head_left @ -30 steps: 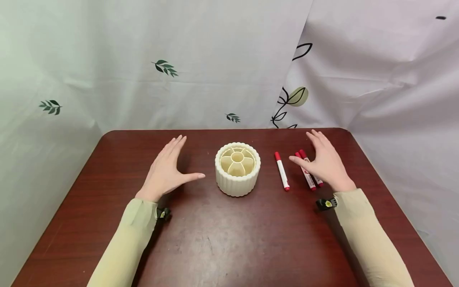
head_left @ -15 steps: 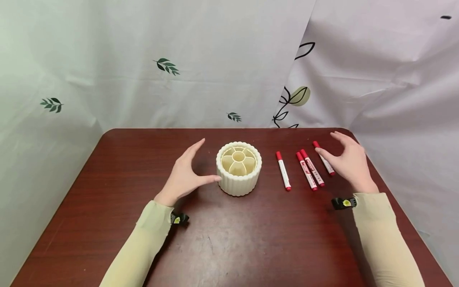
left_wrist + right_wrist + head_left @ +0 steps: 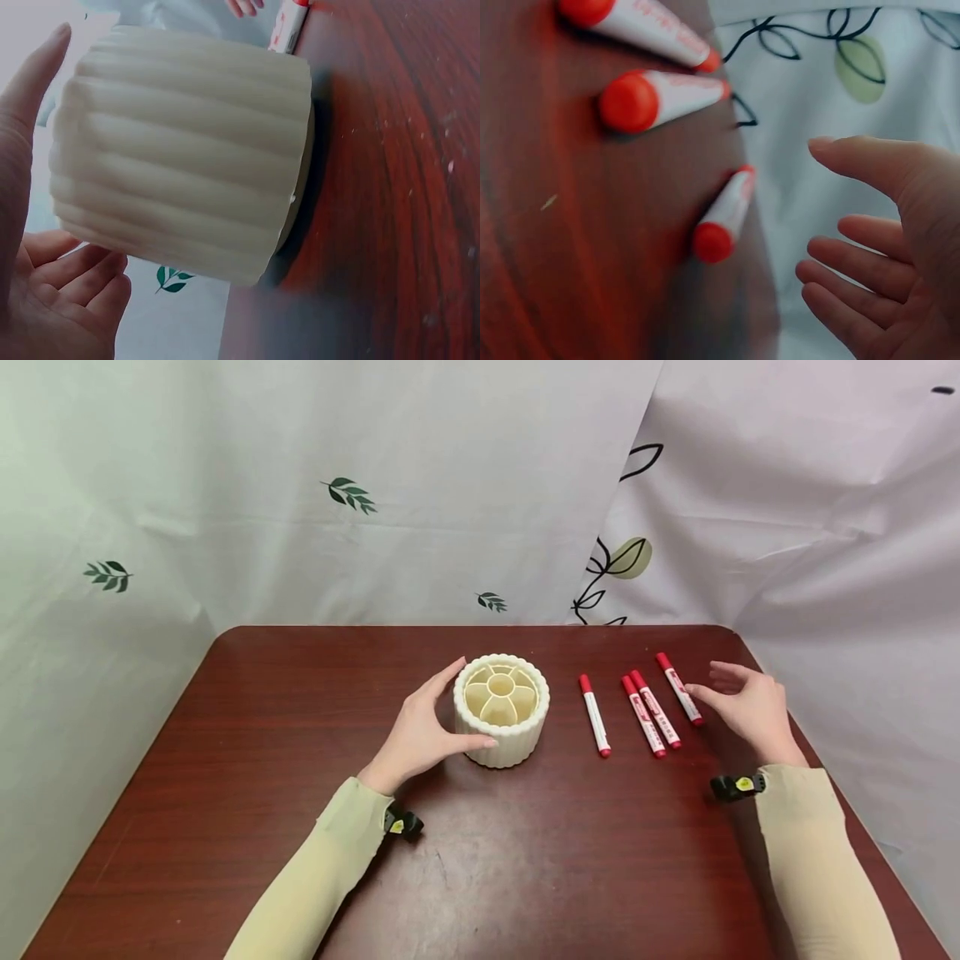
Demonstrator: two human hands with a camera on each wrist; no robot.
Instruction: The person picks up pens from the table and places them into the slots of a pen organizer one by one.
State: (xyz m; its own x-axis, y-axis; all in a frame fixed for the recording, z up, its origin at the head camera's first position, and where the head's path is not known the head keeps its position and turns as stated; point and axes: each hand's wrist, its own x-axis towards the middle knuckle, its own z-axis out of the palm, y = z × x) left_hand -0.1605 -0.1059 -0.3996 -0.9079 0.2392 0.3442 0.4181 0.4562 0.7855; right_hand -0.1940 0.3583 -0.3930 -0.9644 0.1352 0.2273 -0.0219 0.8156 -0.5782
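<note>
A round cream pen holder (image 3: 501,743) with ribbed walls and petal-shaped compartments stands upright on the table. My left hand (image 3: 420,731) is spread around its left side, thumb in front and fingers behind. In the left wrist view a gap shows between the thumb (image 3: 37,79) and the ribbed wall (image 3: 187,150); whether the fingers touch it, I cannot tell. At the right, my right hand (image 3: 753,710) hovers beside the rightmost red-capped marker (image 3: 680,690), its thumb close to the barrel. That hand holds nothing, and its fingers are spread from the thumb in the right wrist view.
Between the holder and my right hand lie a single marker (image 3: 595,716) and two markers side by side, the left one (image 3: 643,716) touching or nearly touching the right one (image 3: 656,710). White patterned cloth (image 3: 420,543) hangs behind the dark red table (image 3: 225,735).
My left hand has moved right, from apart to around the pen holder. My right hand has moved right, past the paired markers, uncovering the rightmost marker, and its fingers have come lower.
</note>
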